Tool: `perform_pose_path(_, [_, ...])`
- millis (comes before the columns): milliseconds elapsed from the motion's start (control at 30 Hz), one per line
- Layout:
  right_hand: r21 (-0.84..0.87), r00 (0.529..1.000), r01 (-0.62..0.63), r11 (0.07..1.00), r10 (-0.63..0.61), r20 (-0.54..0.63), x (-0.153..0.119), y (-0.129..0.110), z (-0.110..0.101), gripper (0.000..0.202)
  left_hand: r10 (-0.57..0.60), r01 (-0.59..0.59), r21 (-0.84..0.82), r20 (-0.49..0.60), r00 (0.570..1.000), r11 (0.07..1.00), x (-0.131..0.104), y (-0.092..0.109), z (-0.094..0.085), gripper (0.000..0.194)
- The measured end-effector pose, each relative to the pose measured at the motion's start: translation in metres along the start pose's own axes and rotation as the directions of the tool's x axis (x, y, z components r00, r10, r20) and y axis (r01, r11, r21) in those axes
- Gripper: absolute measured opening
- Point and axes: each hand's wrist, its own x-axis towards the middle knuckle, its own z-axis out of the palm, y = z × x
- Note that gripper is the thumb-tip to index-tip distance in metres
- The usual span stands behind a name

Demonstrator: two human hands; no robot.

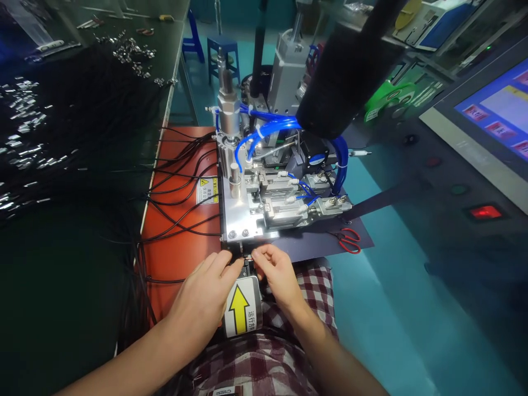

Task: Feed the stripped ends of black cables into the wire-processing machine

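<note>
My left hand and my right hand meet at the front edge of a metal machine with blue air tubes. The fingers of both hands are pinched around a small spot on a dark fixture; what they hold is too small to make out. Just below the fingertips is a white label with a yellow arrow. Black cables run from the machine's left side across an orange-red surface.
Red-handled scissors lie right of the machine. A dark table at left bears a heap of black cables and metal-tipped ends. A control panel with a screen stands at right. A thick black post rises behind the machine.
</note>
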Motion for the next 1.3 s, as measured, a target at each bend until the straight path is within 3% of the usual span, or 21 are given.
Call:
perform_pose_path(233, [-0.002, 1.0, 0.004, 1.0, -0.004, 0.001, -0.001, -0.001, 0.001, 0.027, 0.028, -0.032, -0.057, -0.069, 0.997, 0.998, -0.003, -0.005, 0.006, 0.032])
perform_pose_path(500, [0.033, 0.995, -0.068, 0.997, 0.065, 0.078, 0.003, 0.003, -0.003, 0.031, 0.037, -0.039, -0.046, -0.057, 0.998, 0.998, -0.003, -0.006, 0.007, 0.031])
perform_pose_path(667, [-0.006, 0.999, 0.0, 1.0, 0.0, 0.051, 0.001, 0.003, 0.0, 0.034, 0.026, -0.032, -0.084, -0.064, 0.998, 0.996, -0.002, -0.007, 0.007, 0.033])
perform_pose_path(933, [-0.056, 0.997, 0.073, 0.996, -0.073, 0.004, -0.002, 0.003, 0.003, 0.029, 0.013, -0.046, -0.294, -0.114, 0.993, 0.955, -0.002, -0.013, 0.012, 0.037])
perform_pose_path(1100, [0.003, 0.999, 0.031, 1.0, -0.031, 0.026, 0.0, 0.004, 0.002, 0.028, 0.0, -0.01, -0.268, -0.04, 0.999, 0.963, -0.005, -0.013, 0.014, 0.04])
perform_pose_path(1300, [0.098, 0.998, -0.023, 0.995, 0.017, 0.061, 0.002, 0.008, 0.002, 0.032, 0.023, -0.022, -0.114, 0.009, 1.0, 0.993, -0.003, -0.006, 0.016, 0.039])
